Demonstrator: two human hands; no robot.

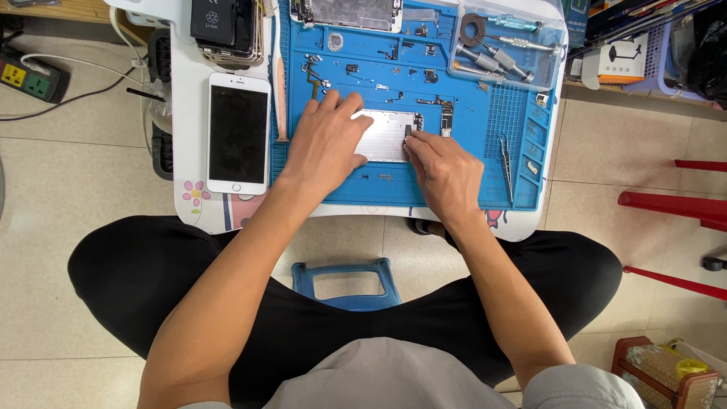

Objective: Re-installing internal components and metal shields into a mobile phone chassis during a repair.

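Observation:
A silver metal phone plate (pixel 388 135) lies on the blue repair mat (pixel 485 163). My left hand (pixel 327 140) rests flat on the plate's left end and holds it down. My right hand (pixel 445 170) sits at the plate's right edge, its fingertips pinched on a small dark part (pixel 409 132) there. Small screws and bits of phone hardware (pixel 424 74) are scattered over the mat above my hands.
A white phone (pixel 238 132) lies face up left of the mat. Tweezers (pixel 506 163) lie at the mat's right. A clear tray of screwdrivers (pixel 506 47) sits at the back right, an opened phone body (pixel 352 14) at the back. Red stool legs (pixel 666 204) stand to the right.

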